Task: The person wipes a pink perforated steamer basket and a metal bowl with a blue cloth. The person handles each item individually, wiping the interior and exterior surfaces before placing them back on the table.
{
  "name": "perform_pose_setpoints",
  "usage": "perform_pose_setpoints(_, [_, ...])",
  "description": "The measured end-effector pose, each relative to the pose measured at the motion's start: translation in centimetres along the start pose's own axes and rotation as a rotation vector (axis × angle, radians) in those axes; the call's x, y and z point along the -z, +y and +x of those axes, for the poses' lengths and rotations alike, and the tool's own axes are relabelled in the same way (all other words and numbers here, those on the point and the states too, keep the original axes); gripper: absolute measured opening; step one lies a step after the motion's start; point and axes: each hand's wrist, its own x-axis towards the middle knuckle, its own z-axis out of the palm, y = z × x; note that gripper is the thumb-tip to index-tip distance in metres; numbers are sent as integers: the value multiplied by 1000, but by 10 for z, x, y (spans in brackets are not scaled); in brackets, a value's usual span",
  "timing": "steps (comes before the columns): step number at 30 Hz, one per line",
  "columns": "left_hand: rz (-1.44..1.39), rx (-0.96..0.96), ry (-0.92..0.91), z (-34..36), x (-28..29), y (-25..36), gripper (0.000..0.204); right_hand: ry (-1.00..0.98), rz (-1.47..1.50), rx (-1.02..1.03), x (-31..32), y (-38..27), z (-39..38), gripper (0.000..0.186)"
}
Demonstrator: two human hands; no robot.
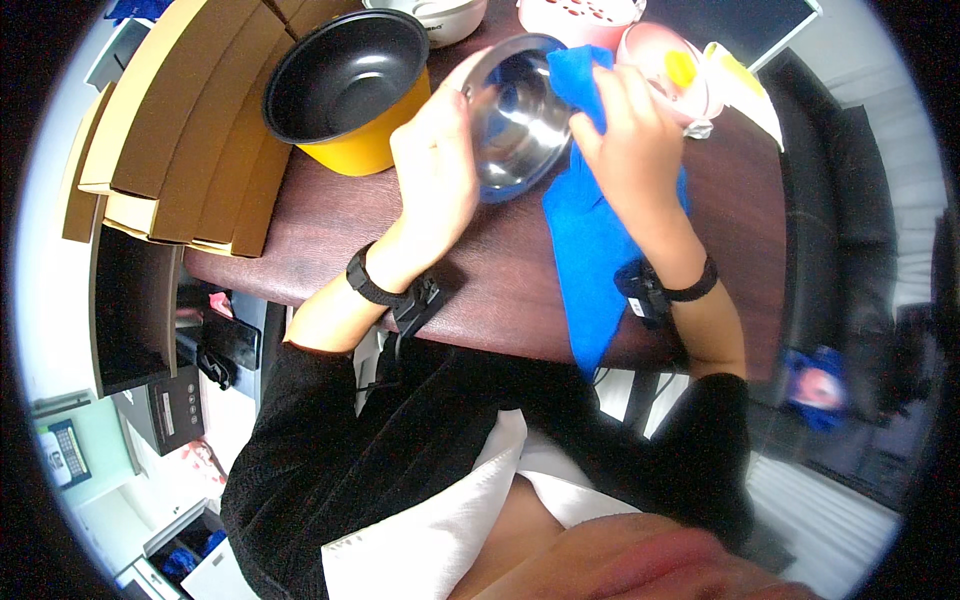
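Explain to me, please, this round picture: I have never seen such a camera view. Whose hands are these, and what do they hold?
There is no robot here, only a person with two bare hands. The picture comes from a wide fisheye camera on the person's head, looking down, so straight edges look bent.

The left hand holds a metal bowl. The right hand holds a blue cloth at the bowl's right edge, and part of the cloth hangs down. Each wrist wears a black band.

On the dark table you also see a yellow pot with black inside, cardboard boxes at left, and a pink bowl at upper right.
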Motion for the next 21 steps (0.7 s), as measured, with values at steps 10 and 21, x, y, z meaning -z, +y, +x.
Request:
perform_pose_setpoints(10, [11, -207, 80, 3, 2, -11, 48, -609, 687, 90, 11, -41, -18, 33])
perform_pose_setpoints(21, [196, -505, -220, 19, 3, -8, 50, -356, 700, -223, 65, 44, 20, 39])
